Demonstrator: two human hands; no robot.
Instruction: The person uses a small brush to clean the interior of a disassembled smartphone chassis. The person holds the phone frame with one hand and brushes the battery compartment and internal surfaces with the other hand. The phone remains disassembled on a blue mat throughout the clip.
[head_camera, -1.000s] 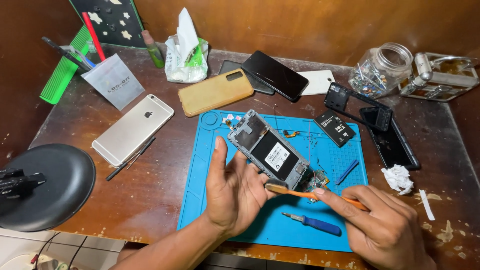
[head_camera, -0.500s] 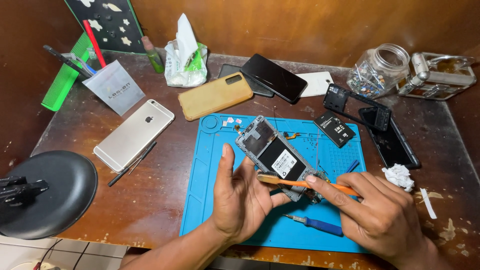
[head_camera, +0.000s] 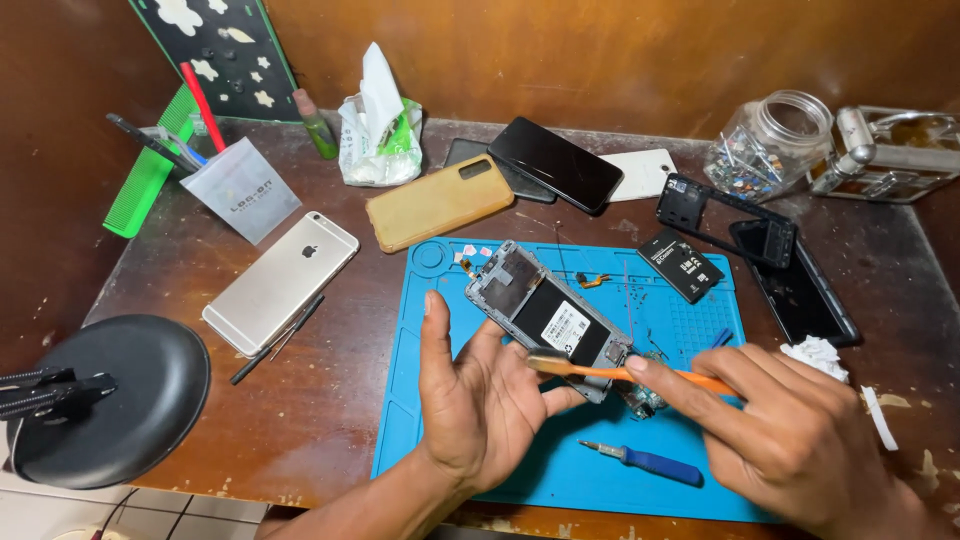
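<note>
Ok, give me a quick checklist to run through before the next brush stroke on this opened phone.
1. Opened phone supported by left hand: ok, fingers under its near end.
2. Orange brush gripped in right hand: ok.
3. Bristles on the phone's lower end: ok, touching near the bottom edge.
4. Blue mat beneath the work: ok.
5. Blue screwdriver clear of the hands: ok, lying on the mat nearby.
6. Loose small parts by the mat's top edge safe from sweeping: cannot tell.
</note>
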